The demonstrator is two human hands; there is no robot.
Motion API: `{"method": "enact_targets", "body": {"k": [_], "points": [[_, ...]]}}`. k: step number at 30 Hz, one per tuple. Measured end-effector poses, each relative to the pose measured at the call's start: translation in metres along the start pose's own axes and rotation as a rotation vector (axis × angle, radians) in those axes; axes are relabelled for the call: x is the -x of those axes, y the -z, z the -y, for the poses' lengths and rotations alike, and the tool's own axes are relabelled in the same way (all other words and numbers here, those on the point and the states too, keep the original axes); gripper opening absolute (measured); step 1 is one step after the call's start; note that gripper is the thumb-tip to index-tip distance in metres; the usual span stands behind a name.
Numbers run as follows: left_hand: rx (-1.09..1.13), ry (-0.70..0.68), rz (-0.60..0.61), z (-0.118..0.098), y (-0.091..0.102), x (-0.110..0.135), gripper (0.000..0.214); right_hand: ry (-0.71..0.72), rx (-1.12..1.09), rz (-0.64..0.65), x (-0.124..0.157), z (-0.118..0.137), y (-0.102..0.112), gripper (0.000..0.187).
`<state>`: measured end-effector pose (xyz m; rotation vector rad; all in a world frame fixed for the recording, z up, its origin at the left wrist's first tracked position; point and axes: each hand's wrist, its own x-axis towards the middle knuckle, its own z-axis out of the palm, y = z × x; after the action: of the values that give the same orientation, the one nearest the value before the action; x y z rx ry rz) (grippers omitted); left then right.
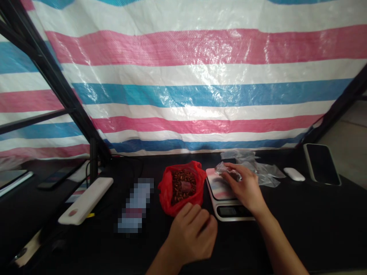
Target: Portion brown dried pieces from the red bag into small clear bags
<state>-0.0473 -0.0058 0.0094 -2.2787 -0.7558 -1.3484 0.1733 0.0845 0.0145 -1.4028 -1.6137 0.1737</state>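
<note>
Head view: right hand (245,189), closed, on clear bag (226,169)

A: Any legible text, label or number on the desk (301,221)?
B: None. Scale (218,187) display, toward the front edge: dark, no digits. Flat item (134,206) left of the red bag (169,191): blurred, unreadable.

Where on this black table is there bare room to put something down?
The widest bare patch of the black table lies right of the white kitchen scale, in front of the white mouse and dark phone. It is crowded around the red plastic bag of brown seeds, left hand, right hand and clear plastic bags.
</note>
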Motion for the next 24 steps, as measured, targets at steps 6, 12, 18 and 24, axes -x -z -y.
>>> {"method": "enact_targets", "body": {"k": [6, 12, 18, 24], "points": [[0.134, 0.101, 0.063, -0.021, -0.002, 0.017, 0.015, 0.222, -0.183, -0.112, 0.0, 0.055, 0.005, 0.022], [0.166, 0.21, 0.038, -0.018, -0.005, 0.014, 0.017, 0.658, 0.14, 0.278, -0.024, 0.108, -0.015, 0.032], [0.138, 0.194, 0.076, -0.015, 0.003, 0.021, 0.014, 0.742, 0.364, 0.59, -0.044, 0.11, -0.048, 0.035], [0.159, 0.216, 0.062, -0.01, 0.013, 0.027, 0.017, 0.564, 0.162, 0.487, -0.038, 0.106, -0.043, 0.028]]}}
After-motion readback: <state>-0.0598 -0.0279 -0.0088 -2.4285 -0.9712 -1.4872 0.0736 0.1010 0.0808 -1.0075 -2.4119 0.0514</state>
